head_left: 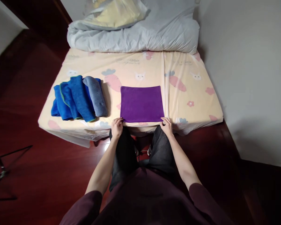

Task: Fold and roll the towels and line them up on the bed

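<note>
From where I watch, the fingers of my left hand (117,126) curl over the near left corner of the purple cloth (141,103), pinching its edge against the mattress rim. My right hand (166,126) does the same at the near right corner, fingertips closed on the hem. Both arms run back to dark maroon sleeves at the bottom of the view, with dark trousers between them.

The purple cloth lies flat and square on the bed sheet (178,93), a pale cream sheet printed with carrots, cats and small flowers, and its near edge sits right at the foot of the mattress. Just to its left, not touching it, I see a row of folded towels (79,97): several bright blue ones with green edging and one grey-blue one leaning on them.

Farther up the bed a bunched grey duvet (135,36) stretches across the head end. A dark red wooden floor (37,162) surrounds the bed, and a white wall (253,78) stands on the right.
</note>
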The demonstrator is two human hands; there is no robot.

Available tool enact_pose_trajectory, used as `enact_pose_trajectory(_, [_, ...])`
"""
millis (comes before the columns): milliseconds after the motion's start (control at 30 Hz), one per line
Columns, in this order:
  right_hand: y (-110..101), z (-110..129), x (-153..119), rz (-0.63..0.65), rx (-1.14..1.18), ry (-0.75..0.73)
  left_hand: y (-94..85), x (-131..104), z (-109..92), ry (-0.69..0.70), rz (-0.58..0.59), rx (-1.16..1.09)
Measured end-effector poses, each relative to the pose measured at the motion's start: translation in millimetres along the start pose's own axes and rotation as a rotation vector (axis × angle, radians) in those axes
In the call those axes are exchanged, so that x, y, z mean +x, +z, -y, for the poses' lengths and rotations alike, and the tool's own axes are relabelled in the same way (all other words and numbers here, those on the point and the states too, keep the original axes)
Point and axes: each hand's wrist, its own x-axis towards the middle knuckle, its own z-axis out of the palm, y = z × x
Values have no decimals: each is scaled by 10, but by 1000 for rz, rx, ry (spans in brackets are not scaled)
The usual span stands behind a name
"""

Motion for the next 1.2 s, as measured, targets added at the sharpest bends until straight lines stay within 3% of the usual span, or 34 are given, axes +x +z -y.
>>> enact_pose_trajectory(200, [61, -90, 31, -158, 60, -31, 63, 38, 139, 44, -105, -70])
enact_pose_trajectory(600, [-23, -94, -133, -211, 43, -62, 2, -163, 125, 26, -277, -100])
enact_pose_trajectory(800, [-34, -53, -97, -155, 108, -143, -5, -141, 173, 47, -223, -148])
enact_pose_trajectory(1033, [69, -65, 3, -40, 115, -162, 16, -66, 212, 134, -83, -251])
enact_pose_trajectory(1200, [115, -70, 60, -78, 115, -118, 46, -30, 255, 97, -88, -262])
